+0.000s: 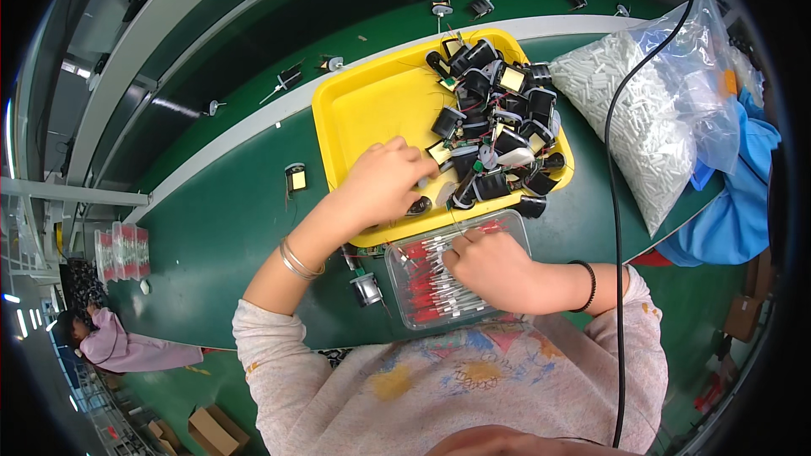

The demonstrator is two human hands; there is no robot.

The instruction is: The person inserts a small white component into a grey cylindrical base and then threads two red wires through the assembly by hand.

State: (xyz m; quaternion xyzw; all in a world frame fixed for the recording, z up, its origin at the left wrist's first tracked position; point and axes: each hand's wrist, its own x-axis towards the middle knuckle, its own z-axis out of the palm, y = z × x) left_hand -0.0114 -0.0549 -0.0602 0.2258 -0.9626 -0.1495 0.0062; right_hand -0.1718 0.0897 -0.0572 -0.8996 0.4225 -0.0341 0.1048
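My left hand (384, 181) reaches over the near edge of a yellow tray (359, 114), its fingers curled beside the pile. What it pinches, if anything, is hidden. Black cylindrical parts with thin wires and cream-yellow patches (477, 122) are heaped on the tray's right side. In front of the tray sits a clear plastic box (393, 274) filled with slim red and white pieces (435, 283). My right hand (494, 270) is over that box with its fingers closed; I cannot make out what is in them.
A clear bag of small white tubes (621, 93) stands at the right, behind a hanging black cable (610, 143). Loose wired parts lie on the green table, one left of the tray (295, 179), another near its front edge (366, 290). A co-worker (127, 342) sits far left.
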